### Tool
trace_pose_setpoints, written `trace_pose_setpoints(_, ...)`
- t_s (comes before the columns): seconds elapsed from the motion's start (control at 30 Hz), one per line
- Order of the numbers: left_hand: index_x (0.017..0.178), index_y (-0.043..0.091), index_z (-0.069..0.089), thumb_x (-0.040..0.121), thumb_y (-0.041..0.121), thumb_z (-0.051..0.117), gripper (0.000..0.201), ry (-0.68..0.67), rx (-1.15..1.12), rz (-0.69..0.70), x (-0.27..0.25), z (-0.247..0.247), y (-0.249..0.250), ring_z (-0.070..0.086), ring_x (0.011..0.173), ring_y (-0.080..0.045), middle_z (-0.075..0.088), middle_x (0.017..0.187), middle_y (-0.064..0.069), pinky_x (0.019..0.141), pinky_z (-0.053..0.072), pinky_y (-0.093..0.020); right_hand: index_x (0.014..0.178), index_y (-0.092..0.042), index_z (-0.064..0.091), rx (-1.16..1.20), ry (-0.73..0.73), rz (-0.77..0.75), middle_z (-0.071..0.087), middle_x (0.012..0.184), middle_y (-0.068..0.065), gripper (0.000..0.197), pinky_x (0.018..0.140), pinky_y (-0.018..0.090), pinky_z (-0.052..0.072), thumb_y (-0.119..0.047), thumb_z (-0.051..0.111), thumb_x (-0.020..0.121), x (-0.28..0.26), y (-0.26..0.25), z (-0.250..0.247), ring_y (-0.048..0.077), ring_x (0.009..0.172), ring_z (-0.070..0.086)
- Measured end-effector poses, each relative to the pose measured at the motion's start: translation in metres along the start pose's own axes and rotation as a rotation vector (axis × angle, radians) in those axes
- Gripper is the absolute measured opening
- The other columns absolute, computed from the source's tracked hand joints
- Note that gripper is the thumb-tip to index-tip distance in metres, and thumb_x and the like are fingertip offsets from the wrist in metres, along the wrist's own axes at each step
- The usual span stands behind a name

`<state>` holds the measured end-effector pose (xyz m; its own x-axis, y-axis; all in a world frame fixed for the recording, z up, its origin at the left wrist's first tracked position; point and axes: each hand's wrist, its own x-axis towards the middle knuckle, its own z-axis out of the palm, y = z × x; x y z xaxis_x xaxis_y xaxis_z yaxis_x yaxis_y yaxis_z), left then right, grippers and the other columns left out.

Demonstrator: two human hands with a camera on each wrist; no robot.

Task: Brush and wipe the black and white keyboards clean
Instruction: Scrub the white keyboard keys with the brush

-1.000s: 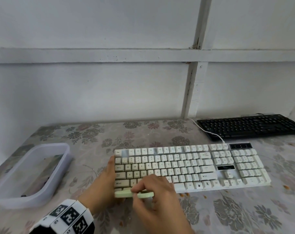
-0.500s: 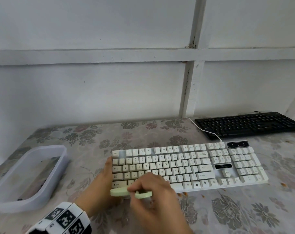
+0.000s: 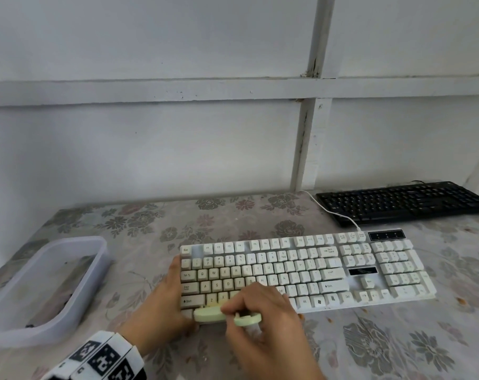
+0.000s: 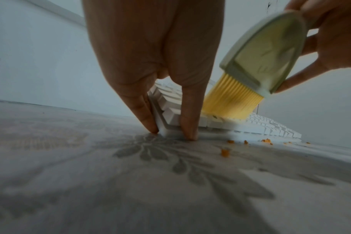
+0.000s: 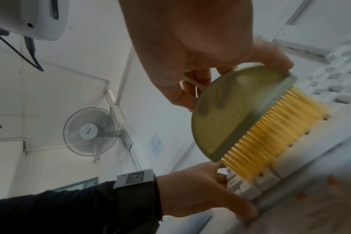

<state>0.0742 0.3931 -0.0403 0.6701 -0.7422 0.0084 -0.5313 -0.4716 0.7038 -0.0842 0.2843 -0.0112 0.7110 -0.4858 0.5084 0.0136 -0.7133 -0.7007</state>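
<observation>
Right hand (image 3: 263, 319) gripping brush (image 3: 221, 315), apparently on white keyboard (image 3: 342, 272)

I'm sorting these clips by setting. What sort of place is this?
Probably a plain indoor room at home or a small workroom, not an office: a table with a floral cloth against a bare white panelled wall, and a wall-mounted fan.

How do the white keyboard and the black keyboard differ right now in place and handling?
The white keyboard lies near the table's front edge; the black keyboard sits farther back at the right, by the wall. The left hand steadies the white one's left end while the right hand sweeps a pale green brush over its keys; the black one is untouched. Both lie flat on the floral tablecloth.
</observation>
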Motion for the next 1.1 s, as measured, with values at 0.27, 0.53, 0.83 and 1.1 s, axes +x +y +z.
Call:
trace_pose_setpoints(0.27, 0.127, 0.044, 0.004, 0.058, 0.01, 0.075, 0.105, -0.066, -0.029, -0.001, 0.002, -0.002, -0.001, 0.038, 0.105, 0.02, 0.032, 0.116, 0.034, 0.077, 0.034, 0.005, 0.084, -0.042, 0.058, 0.15, -0.044, 0.174, 0.061, 0.088, -0.021, 0.029, 0.087, 0.046, 0.046, -0.048, 0.044, 0.06, 0.005, 0.017, -0.042, 0.008, 0.089, 0.057)
trace_pose_setpoints(0.53, 0.128, 0.051, 0.001, 0.055, 0.014, 0.08, 0.114, -0.076, -0.004, -0.03, 0.003, -0.003, -0.009, 0.046, 0.113, 0.004, 0.035, 0.123, 0.034, 0.081, 0.039, -0.006, 0.079, -0.037, 0.065, 0.175, -0.034, 0.229, 0.065, 0.083, -0.016, 0.026, 0.06, 0.013, 0.04, -0.011, 0.069, 0.077, 0.004, 0.043, -0.071, 0.012, 0.078, 0.06)
trace_pose_setpoints(0.83, 0.116, 0.065, -0.001, 0.054, 0.017, 0.08, 0.113, -0.08, -0.02, -0.043, 0.003, -0.003, -0.011, 0.049, 0.107, 0.009, 0.04, 0.122, 0.032, 0.08, 0.044, -0.009, 0.067, -0.031, 0.067, 0.26, -0.001, 0.139, 0.065, 0.072, -0.014, 0.012, 0.064, 0.009, 0.044, -0.021, 0.068, 0.074, 0.006, 0.04, -0.088, 0.003, 0.074, 0.062)
trace_pose_setpoints(1.1, 0.116, 0.066, 0.0, 0.049, 0.022, 0.081, 0.113, -0.072, -0.012, -0.048, 0.004, -0.003, -0.009, 0.051, 0.106, 0.006, 0.041, 0.122, 0.03, 0.079, 0.043, -0.011, 0.08, -0.039, 0.064, 0.154, 0.044, 0.13, 0.065, 0.08, -0.018, 0.018, 0.068, 0.018, 0.046, -0.026, 0.06, 0.068, 0.001, 0.064, -0.093, 0.005, 0.086, 0.059)
